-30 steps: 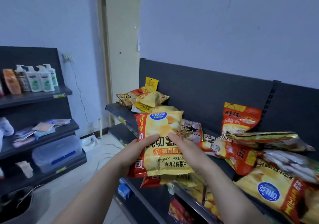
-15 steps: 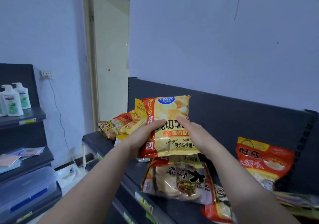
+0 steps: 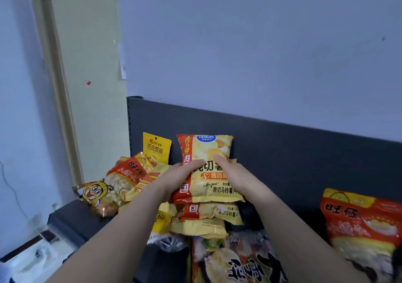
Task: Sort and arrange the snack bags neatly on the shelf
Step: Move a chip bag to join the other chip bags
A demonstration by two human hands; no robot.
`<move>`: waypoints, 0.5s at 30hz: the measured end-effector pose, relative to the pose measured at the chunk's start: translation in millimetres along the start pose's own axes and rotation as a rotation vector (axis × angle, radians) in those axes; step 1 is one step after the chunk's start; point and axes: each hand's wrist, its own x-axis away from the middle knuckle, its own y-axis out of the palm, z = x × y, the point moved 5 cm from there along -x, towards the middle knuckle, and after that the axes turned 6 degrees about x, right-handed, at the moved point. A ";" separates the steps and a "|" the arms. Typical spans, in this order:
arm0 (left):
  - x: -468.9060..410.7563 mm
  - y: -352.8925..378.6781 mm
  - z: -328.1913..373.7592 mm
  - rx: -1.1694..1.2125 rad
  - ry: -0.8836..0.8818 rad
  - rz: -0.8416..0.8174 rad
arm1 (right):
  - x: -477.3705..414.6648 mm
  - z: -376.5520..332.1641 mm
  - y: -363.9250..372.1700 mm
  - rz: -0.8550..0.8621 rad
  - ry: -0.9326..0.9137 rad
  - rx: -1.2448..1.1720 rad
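A yellow and red potato chip bag (image 3: 208, 152) stands upright against the dark back panel (image 3: 293, 152) of the shelf. My left hand (image 3: 178, 176) grips its left edge and my right hand (image 3: 232, 173) grips its right edge, thumbs on the front. Its bottom rests on a stack of similar yellow chip bags (image 3: 208, 215) lying flat on the shelf (image 3: 74, 219).
A yellow walnut pouch (image 3: 156, 147) leans on the panel to the left, above a heap of red and yellow snack bags (image 3: 117, 184). A red bag (image 3: 361, 224) stands at the right. A large printed bag (image 3: 239, 261) lies in front. A doorway is at far left.
Both hands carried the chip bag forward and left, from in front of me to the back panel on top of the stack. The view turned toward the shelf's left end.
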 end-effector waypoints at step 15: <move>-42.8 -198.4 13.4 -0.178 0.096 0.186 | -84.4 -95.7 131.8 0.120 -0.021 0.454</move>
